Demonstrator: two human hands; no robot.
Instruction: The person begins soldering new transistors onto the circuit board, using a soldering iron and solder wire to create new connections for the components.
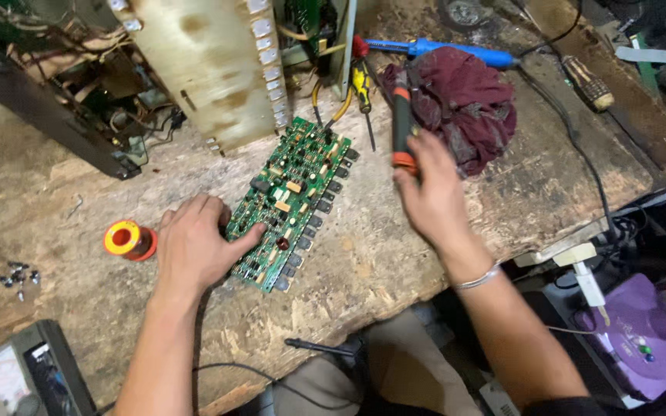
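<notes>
One camera is sitting on the person's head and is looking down at a worn wooden table (395, 262). It is facing forward and away from the body, so both arms are coming in from the bottom edge. It is staying close, near enough to be showing small parts on the green circuit board (294, 202) in the middle. The far side of the table is lying along the top edge. No second view is sharing this scene.
</notes>
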